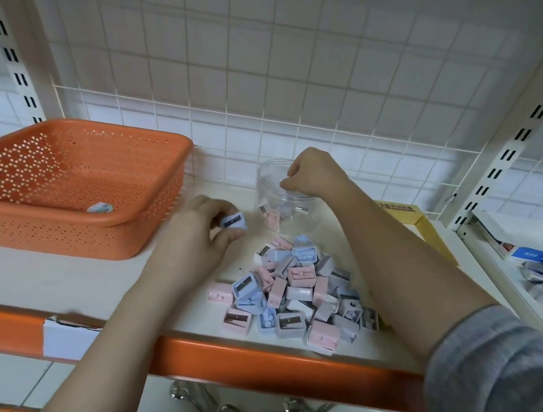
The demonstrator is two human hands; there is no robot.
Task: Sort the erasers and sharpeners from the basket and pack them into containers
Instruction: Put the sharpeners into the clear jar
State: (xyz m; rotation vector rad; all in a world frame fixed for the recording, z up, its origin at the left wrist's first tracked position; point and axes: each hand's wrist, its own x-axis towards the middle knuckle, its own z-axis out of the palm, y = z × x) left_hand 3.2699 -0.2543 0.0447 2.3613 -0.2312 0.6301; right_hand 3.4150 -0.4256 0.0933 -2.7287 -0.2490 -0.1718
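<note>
Left hand point(203, 228) pinches a blue sharpener point(234, 220); right hand point(309, 172), fingers curled, grip unclear, hovers over the jar point(286, 204). The pile point(300, 292) near the shelf's front edge point(242, 364) could spill.

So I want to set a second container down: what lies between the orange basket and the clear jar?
In the head view, the left hand, holding a blue sharpener, sits between the orange basket and clear jar; otherwise bare shelf.

Right arm: grey sleeve point(495, 380) pushed up above the elbow, forearm bare
Left arm: bare, no sleeve visible
Hands: no gloves
</note>
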